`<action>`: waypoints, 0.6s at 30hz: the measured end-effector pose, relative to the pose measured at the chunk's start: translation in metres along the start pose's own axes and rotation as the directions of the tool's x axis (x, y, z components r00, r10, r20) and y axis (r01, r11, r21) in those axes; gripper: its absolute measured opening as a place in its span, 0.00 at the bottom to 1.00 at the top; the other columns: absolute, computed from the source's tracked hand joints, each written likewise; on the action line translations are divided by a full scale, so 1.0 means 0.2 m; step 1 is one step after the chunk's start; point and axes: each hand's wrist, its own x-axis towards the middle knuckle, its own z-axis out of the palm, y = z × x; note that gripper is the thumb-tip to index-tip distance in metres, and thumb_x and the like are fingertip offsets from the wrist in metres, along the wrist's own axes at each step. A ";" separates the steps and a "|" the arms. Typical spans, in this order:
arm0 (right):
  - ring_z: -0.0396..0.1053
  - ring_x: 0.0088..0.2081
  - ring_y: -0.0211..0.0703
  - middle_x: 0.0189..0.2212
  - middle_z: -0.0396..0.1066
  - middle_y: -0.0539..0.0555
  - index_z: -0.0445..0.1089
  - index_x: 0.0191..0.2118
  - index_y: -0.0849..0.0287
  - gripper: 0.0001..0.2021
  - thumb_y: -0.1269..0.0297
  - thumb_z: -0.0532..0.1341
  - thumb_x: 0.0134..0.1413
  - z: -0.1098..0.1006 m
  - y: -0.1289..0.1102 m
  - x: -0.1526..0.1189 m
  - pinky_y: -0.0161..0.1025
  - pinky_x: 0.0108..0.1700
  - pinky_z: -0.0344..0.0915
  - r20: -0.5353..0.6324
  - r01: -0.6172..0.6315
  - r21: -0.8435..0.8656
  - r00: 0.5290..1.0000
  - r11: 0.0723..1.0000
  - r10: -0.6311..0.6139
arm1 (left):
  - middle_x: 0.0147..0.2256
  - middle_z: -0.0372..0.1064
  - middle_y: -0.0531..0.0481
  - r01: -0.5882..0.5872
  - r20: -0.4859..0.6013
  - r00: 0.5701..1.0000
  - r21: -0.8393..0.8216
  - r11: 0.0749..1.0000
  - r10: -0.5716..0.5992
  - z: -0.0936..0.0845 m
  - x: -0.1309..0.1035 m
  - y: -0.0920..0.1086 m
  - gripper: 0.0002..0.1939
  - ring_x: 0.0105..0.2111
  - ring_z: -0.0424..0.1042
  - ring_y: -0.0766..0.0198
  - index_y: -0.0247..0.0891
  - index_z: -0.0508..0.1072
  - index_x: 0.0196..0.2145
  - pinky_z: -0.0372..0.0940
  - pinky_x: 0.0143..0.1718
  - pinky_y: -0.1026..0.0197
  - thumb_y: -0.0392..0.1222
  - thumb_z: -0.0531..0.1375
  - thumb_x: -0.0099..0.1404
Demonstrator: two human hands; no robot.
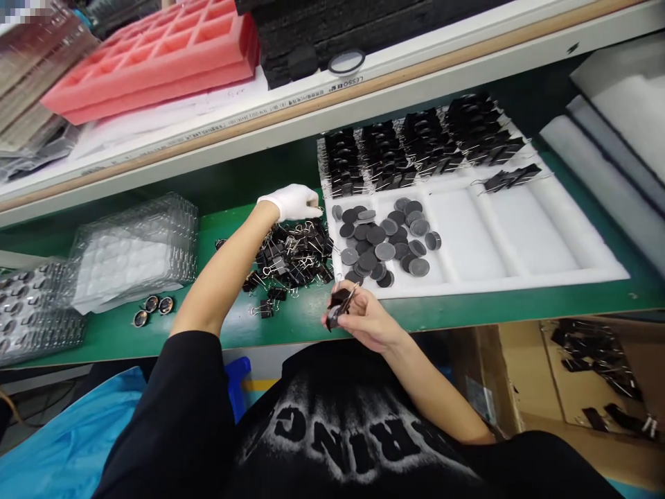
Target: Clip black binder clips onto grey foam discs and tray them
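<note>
My left hand (294, 202), in a white glove, is at the far edge of a heap of black binder clips (291, 260). Its fingers are curled, and what they pinch, if anything, is too small to make out. Close to the bench's front edge, my bare right hand (371, 320) grips a black binder clip (339, 305) with its wire handles pointing up. Part of that clip is hidden by the fingers. Loose dark round discs (376, 234) lie in the near left part of a white foam tray (467, 284), just beyond my right hand.
Rows of black clips (431, 138) fill the tray's far side. Clear plastic trays (135, 242) are stacked at left, near several small round rings (152, 303). A shelf edge (291, 107) crosses above, carrying red foam (156, 55). A cardboard box (530, 388) stands below right.
</note>
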 end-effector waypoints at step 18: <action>0.80 0.53 0.55 0.53 0.80 0.59 0.83 0.42 0.53 0.10 0.62 0.75 0.53 0.05 -0.21 0.04 0.50 0.57 0.78 0.117 0.291 -0.508 0.956 0.810 -0.270 | 0.24 0.71 0.57 -0.137 -0.604 0.796 -0.257 0.957 -0.048 0.30 -1.02 0.48 0.09 0.21 0.67 0.68 0.41 0.73 0.36 0.61 0.27 0.63 0.46 0.64 0.59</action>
